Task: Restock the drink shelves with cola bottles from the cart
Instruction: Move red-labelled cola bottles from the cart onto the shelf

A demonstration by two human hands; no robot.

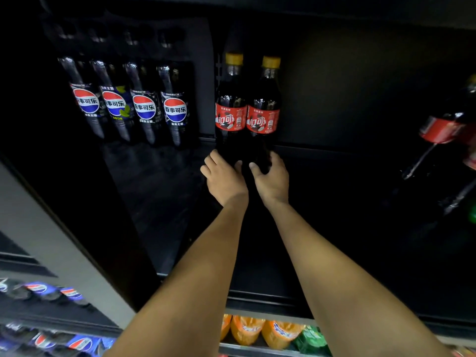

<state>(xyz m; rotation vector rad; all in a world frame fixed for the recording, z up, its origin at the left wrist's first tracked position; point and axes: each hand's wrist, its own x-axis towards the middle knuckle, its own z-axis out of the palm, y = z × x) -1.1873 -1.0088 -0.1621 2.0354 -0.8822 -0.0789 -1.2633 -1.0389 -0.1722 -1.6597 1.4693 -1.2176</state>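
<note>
Curled around the bases of two upright cola bottles (230, 106), the left hand (224, 176) and right hand (271, 179) hold them on the dark shelf (159, 176) just right of the Pepsi row (128, 106), restocking seemingly barely begun, with much room farther right still to fill.

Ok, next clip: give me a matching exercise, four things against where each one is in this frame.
Things:
1 Pepsi bottles
2 yellow-capped cola bottles
3 orange soda bottles
4 tilted cola bottle

Places:
A bottom of the frame
B far right edge
C rear left of the shelf
D held at the base by left hand and right hand

Pairs: 1-C, 2-D, 3-A, 4-B
</note>
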